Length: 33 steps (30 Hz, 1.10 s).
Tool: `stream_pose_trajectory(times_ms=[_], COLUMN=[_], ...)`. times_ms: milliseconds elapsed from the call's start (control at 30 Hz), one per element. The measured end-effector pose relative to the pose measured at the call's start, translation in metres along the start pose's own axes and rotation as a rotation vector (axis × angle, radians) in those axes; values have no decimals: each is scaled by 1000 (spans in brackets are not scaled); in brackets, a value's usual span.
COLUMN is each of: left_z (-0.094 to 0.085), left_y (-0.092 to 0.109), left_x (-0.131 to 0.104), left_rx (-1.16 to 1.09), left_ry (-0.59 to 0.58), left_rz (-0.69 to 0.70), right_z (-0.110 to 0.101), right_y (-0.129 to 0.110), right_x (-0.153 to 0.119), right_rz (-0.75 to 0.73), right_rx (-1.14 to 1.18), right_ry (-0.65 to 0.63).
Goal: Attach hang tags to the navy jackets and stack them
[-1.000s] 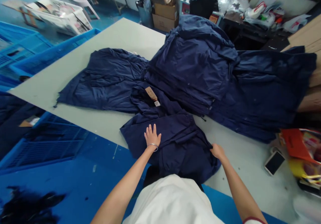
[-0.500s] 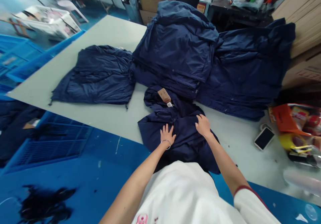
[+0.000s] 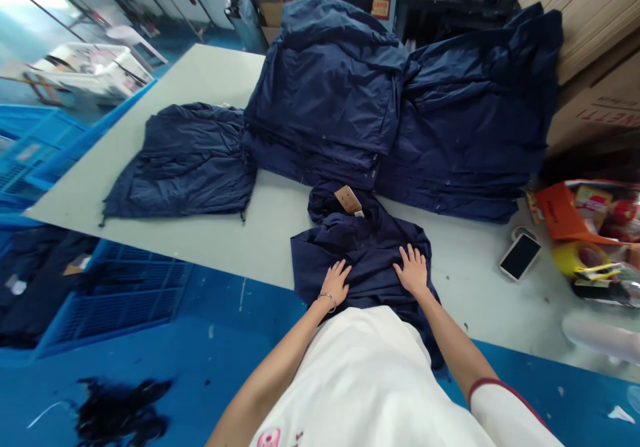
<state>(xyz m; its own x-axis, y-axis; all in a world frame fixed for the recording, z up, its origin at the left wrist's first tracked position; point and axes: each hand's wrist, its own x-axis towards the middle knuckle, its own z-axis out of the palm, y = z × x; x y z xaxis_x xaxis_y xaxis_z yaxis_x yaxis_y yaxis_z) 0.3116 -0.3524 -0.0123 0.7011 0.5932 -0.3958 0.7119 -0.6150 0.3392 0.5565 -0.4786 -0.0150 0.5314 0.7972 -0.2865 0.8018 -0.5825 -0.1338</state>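
The near hem of the jacket is hidden behind the white shirt, and its sleeves cannot be made out in the bunched folds. The left hand and right hand are laid flat on it, each grip spread apart, clamped on nothing. A tag is seen just beyond the hands. Farther off, stacked jackets are piled on the tabletop; a phone lies right of the right hand.
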Motion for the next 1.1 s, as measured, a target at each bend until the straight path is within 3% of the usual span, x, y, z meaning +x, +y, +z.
stream_pose_trajectory(times_ms=[133,267,400,533,667,767,867,1100], left_z=[-6,-33,-63,-76,-73,-67,-58,-37], left_y=[4,12,27,34,27,24,30,42], left_x=[9,46,98,142,168,165,143,104], left_rx=[-151,-250,-243,-211,-158,-96,-77,-118], left_ry=[93,269,383,373,214,137,178,158], left_rz=[41,102,160,119,-67,-70,-8,47], right_z=[-6,-35,-64,-68,-56,-46,-40,-44], right_y=[-3,-20,-47,-80,-105,-110,-109,-113], right_x=[-16,1,44,97,145,167,176,171], right_rz=[108,208,32,-82,-20,87,167,144], right_rx=[35,142,389,619,738,770,723,501], right_ry=[-8,26,117,57,1,-72,-118,-281])
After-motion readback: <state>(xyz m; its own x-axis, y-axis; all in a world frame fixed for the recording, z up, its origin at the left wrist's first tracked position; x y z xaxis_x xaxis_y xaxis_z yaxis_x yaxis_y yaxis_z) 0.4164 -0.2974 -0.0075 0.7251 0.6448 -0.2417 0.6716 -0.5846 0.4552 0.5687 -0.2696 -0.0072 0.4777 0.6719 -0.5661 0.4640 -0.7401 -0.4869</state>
